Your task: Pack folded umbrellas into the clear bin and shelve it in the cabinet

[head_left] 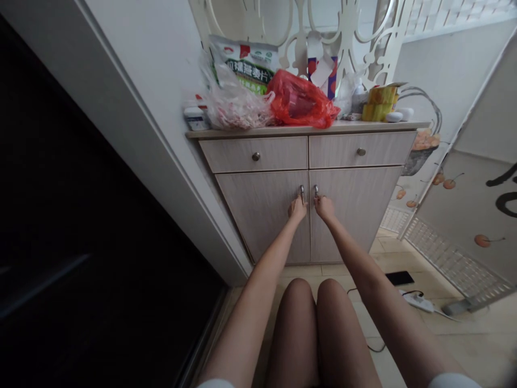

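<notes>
Left hand (298,209): closed around the lower end of the left door handle (301,193), a slim metal pull. Right hand (325,208): closed the same way on the right door handle (316,191). Handles just beside each other at the centre seam; both arms stretched forward. Left door (258,215) and right door (347,210) shut, part of a low wood-grain cabinet (388,126). Directly above, two drawers, each with a round metal knob (256,156). On the cabinet top: red plastic bag (301,101), clear plastic bag (234,105), printed oat-flake packet (244,64), yellow packs (377,102). Below the hands, bare knees (294,323) close together. On the tile floor (307,271), right of the knees: black phone (399,278), white power strip (416,302). Far left, white door frame (161,161). Behind the cabinet, white fretwork screen (347,32). Far right, panel painted with cherries (464,215).
</notes>
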{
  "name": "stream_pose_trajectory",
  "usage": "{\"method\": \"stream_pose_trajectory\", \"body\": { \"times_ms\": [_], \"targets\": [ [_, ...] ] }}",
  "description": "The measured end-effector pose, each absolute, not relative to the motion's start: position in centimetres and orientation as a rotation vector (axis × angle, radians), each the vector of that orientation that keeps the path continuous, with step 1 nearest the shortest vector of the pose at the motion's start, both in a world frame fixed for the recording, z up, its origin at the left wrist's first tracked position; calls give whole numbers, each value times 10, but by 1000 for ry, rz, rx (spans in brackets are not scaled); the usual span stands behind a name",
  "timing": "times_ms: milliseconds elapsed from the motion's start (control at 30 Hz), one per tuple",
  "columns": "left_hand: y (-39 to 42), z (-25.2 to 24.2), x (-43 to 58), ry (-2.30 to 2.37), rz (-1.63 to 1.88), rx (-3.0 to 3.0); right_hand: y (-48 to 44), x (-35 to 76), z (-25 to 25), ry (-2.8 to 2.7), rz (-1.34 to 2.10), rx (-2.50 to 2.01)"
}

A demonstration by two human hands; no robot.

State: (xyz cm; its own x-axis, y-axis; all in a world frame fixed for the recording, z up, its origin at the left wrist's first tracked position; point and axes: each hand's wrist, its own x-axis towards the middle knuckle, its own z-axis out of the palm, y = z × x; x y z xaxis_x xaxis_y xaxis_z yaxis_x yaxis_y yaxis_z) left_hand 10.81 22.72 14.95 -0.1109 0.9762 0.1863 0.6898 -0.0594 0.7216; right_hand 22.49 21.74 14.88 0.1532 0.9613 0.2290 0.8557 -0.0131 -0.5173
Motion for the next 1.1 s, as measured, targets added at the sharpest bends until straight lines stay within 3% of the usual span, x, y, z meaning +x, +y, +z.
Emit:
{"method": "stream_pose_trajectory", "body": {
  "times_ms": [133, 267, 367, 500, 900, 1000, 1100],
  "targets": [
    [198, 162, 74, 1487, 1033, 1507, 190, 255, 162, -1711, 631, -1727],
    [157, 167, 36, 649, 1138, 1153, 142, 284, 176, -1552, 1262, -954],
    [136, 170, 33, 302, 1330, 957, 118, 284, 185, -1325, 1403, -518],
    [133, 168, 54, 267, 1485, 879, 122, 265, 184, -1125, 1441, -372],
    [150, 135, 71, 382, 1436, 883, 156, 254, 137, -1125, 1377, -399],
    [170, 146, 68, 745, 1449, 1130, 169, 261, 139, -1275, 993, -837],
    [191, 155, 74, 1450, 1619, 1475, 184, 259, 138, -1385, 259, -1285]
  ]
}}
